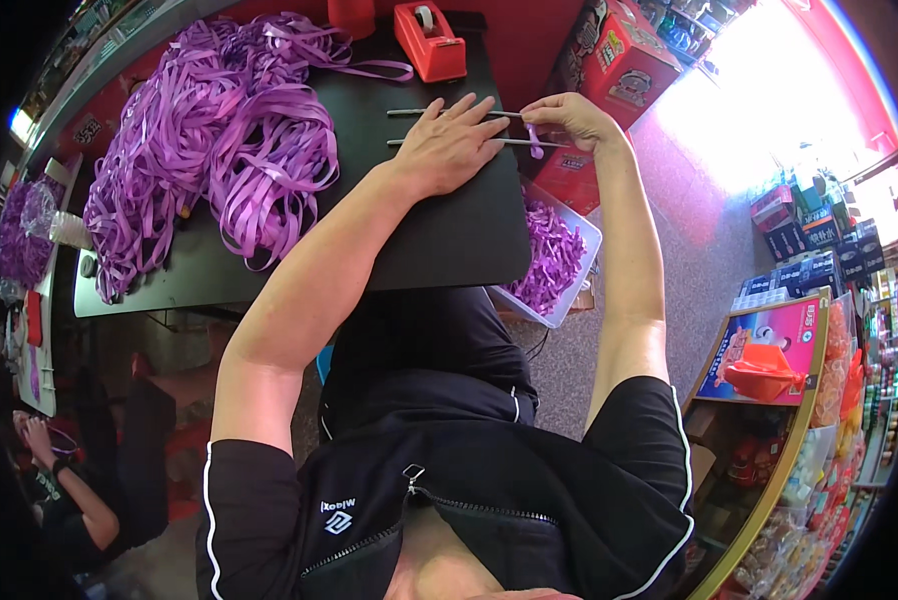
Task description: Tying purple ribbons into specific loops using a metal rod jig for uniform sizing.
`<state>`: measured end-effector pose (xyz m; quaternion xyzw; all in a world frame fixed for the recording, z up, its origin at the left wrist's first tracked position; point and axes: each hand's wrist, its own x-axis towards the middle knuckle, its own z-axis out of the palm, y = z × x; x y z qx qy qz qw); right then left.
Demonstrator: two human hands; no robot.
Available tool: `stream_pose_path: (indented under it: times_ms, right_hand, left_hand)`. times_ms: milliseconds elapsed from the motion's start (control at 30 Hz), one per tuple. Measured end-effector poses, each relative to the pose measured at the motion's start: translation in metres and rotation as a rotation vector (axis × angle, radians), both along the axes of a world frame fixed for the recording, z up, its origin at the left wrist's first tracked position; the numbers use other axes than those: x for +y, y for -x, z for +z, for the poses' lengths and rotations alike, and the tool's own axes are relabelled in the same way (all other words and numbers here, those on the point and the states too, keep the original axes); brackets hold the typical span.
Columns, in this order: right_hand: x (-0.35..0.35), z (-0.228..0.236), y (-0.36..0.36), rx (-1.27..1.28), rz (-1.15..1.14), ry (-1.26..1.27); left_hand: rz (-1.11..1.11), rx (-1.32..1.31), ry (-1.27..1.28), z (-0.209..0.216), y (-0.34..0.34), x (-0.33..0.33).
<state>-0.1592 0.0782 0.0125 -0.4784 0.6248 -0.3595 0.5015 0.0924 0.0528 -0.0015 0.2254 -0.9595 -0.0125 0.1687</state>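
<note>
My left hand (451, 146) lies flat with spread fingers on the dark table, across two thin metal rods. The far rod (405, 113) and the near rod (519, 142) run side by side, and their right ends stick out past the table's right edge. Near those ends, my right hand (575, 120) is closed in a pinch by a short strip of purple ribbon (535, 148) that hangs at the rods. Its fingertips partly hide what they grip. A big tangled heap of purple ribbon (219, 120) covers the table's left half.
Below the table's right edge stands a white plastic bin (593, 255) holding short purple ribbon pieces (549, 250). A red tape dispenser (431, 45) sits at the table's back. Red boxes (629, 60) lie beyond. A display case (804, 400) is at right; another person (79, 490) sits at left.
</note>
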Motion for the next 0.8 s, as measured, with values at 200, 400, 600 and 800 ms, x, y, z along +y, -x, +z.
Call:
stream_pose_path:
  times_ms: [200, 400, 600, 800]
  right_hand:
    - [-0.005, 0.0, 0.005, 0.06, 0.031, -0.011]
    - [0.008, -0.011, 0.045, 0.117, -0.004, 0.049]
    - [0.109, -0.021, 0.12, 0.109, -0.365, -0.021]
    - [0.131, -0.087, 0.054, 0.278, -0.472, -0.014]
  left_hand:
    - [-0.003, 0.034, 0.006, 0.0, -0.002, 0.001]
    - [-0.015, 0.067, 0.012, -0.005, 0.003, 0.003]
    - [-0.015, 0.09, -0.02, -0.006, 0.007, 0.002]
    - [-0.107, 0.337, 0.224, 0.006, -0.002, 0.009]
